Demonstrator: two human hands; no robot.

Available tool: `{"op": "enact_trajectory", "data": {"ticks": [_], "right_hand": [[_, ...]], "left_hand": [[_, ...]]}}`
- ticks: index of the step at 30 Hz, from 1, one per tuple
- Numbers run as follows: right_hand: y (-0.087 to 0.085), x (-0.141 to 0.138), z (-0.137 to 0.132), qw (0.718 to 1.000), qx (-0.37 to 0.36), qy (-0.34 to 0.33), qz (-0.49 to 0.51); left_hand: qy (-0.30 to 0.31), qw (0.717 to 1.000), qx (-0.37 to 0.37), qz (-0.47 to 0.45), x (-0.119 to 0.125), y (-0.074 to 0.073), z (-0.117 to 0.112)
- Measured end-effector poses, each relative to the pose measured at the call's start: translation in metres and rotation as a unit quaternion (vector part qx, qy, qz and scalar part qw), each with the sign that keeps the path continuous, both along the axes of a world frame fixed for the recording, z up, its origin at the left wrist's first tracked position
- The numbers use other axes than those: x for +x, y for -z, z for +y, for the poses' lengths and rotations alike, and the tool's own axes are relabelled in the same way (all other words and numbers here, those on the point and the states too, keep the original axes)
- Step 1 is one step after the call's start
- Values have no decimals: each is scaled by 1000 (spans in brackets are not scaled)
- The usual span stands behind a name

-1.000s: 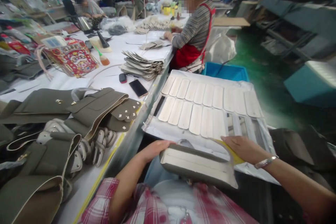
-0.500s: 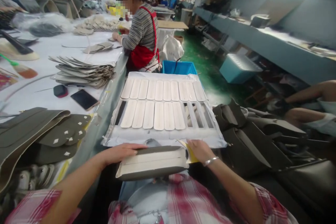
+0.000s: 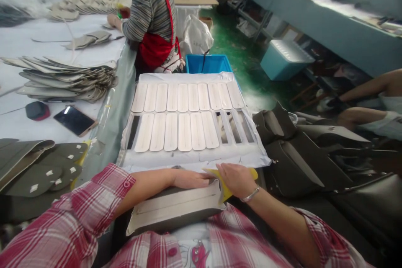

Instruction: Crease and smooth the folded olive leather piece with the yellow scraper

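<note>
Across my lap lies a folded dark grey-green bag body (image 3: 185, 217), its long off-white base panel (image 3: 176, 204) turned up toward me. My left hand (image 3: 191, 178) rests along its far edge, fingers stretched out toward the right end. At that right end, my right hand (image 3: 237, 180) is closed around a flat yellow piece (image 3: 226, 192) with a rounded tip, pressed against the bag body's end. The palm hides part of the yellow piece, and its exact kind cannot be made out.
Just ahead, a white-covered board (image 3: 194, 158) bears two rows of off-white strips (image 3: 171, 132). A phone (image 3: 75, 120) and stacked panels (image 3: 69, 79) lie on the left table. Dark bag pieces (image 3: 293, 163) are piled at right. A co-worker (image 3: 150, 12) sits ahead, near a blue bin (image 3: 207, 63).
My left hand has slid right along the bag body toward my right hand. The bag body now tilts, its left end lower. The camera view has dipped and shifted.
</note>
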State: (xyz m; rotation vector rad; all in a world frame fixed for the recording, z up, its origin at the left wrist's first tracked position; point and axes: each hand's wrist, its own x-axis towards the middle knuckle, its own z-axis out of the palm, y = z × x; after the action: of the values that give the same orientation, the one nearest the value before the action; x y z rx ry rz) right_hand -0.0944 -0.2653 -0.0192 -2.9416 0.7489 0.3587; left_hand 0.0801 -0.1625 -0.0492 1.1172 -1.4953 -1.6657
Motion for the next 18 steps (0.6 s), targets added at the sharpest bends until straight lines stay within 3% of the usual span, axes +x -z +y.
{"op": "enact_trajectory", "data": {"ticks": [3, 7, 9, 14, 18], "right_hand": [[2, 4, -3, 1000, 14, -18, -4], [2, 7, -8, 998, 29, -47, 3], [2, 8, -10, 998, 36, -59, 2], [3, 9, -10, 996, 46, -74, 17], [4, 6, -10, 995, 56, -79, 16]], "left_hand": [[54, 997, 45, 14, 3, 4, 2], [3, 987, 144, 72, 3, 14, 6], [-19, 984, 172, 45, 2, 17, 7], [-22, 980, 159, -114, 3, 13, 5], [-41, 982, 132, -132, 2, 16, 3]]}}
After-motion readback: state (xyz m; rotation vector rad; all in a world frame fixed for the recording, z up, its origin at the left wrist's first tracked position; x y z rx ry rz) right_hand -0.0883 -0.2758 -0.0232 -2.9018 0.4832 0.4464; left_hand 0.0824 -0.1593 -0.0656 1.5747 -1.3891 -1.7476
